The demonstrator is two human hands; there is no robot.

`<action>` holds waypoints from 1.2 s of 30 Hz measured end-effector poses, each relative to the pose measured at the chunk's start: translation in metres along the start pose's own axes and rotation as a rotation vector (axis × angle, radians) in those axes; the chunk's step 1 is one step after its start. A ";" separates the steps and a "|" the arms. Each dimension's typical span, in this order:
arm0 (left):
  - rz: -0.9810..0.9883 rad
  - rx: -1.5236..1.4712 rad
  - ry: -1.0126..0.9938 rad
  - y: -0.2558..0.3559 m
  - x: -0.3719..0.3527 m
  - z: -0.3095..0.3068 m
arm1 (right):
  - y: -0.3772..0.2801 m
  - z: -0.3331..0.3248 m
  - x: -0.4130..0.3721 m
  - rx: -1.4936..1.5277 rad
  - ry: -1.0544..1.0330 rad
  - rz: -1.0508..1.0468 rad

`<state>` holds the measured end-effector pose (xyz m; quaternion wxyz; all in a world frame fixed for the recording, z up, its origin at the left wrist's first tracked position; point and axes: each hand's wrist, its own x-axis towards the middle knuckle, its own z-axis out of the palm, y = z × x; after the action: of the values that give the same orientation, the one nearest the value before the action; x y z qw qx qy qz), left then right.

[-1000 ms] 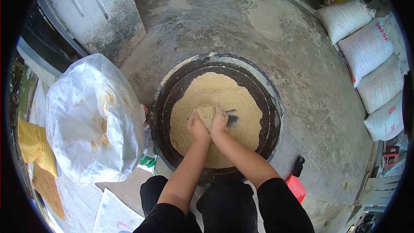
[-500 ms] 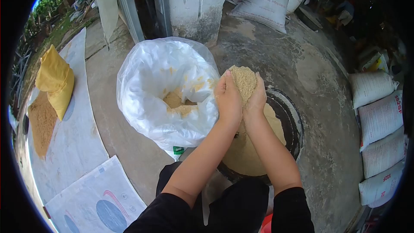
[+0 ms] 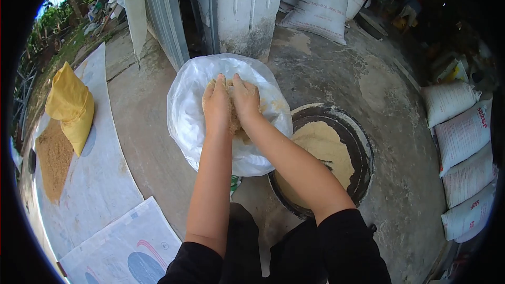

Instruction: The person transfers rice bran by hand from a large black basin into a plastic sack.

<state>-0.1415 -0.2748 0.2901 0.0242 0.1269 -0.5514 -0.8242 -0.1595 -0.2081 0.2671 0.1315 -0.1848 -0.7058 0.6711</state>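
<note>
I see the handful of tan meal (image 3: 233, 122) pressed between my two palms, directly over the open mouth of the white plastic bag (image 3: 187, 110). My left hand (image 3: 216, 106) and right hand (image 3: 245, 100) are cupped side by side, fingers closed and touching, which keeps the loose powder from slipping through. The bag gapes wide and stands just beside the black basin (image 3: 364, 150), which holds a heap of meal (image 3: 321, 144). Farther left, a yellow sack (image 3: 71, 108) lies on a tarp beside spread grain (image 3: 51, 160).
</note>
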 end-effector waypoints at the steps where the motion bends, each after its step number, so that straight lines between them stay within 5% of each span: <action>1: 0.088 0.094 -0.020 -0.005 0.005 -0.002 | -0.008 -0.008 -0.008 -0.110 -0.046 -0.162; 5: 0.151 0.243 -0.141 -0.009 -0.021 0.018 | -0.020 -0.052 -0.009 -0.162 -0.026 -0.436; 9: 0.173 0.285 -0.321 -0.025 -0.054 0.038 | -0.006 -0.133 0.009 -0.239 0.066 -0.424; 11: 0.413 0.402 -0.385 -0.040 -0.075 0.047 | 0.032 -0.177 0.009 -0.430 0.237 -0.585; 14: 0.457 0.494 -0.566 -0.081 -0.113 0.054 | 0.097 -0.244 -0.032 -0.690 0.108 -0.422; 18: 0.585 1.151 -0.852 -0.193 -0.133 0.044 | 0.214 -0.292 -0.093 -1.153 -0.244 -0.183; 19: 0.591 1.141 -0.848 -0.216 -0.130 0.041 | 0.223 -0.293 -0.101 -1.196 -0.363 -0.132; 22: 0.571 1.824 -0.721 -0.257 -0.100 0.016 | 0.274 -0.274 -0.094 -1.277 -0.600 -0.261; 29: 0.697 1.696 -0.658 -0.281 -0.071 -0.005 | 0.291 -0.208 -0.003 -1.567 -0.687 -0.316; 32: 0.668 1.617 -0.653 -0.275 -0.077 0.000 | 0.288 -0.221 0.033 -1.680 -0.777 -0.135; 34: 0.667 1.589 -0.644 -0.272 -0.078 0.003 | 0.311 -0.241 0.052 -1.558 -0.494 -0.082; 36: 0.597 1.580 -0.641 -0.271 -0.080 0.005 | 0.320 -0.266 0.065 -1.550 -0.470 -0.105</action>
<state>-0.0383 -0.1500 0.0590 -0.0120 -0.2775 -0.9472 -0.1605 -0.0754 0.0698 -0.0383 -0.1543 -0.0442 -0.9870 0.0056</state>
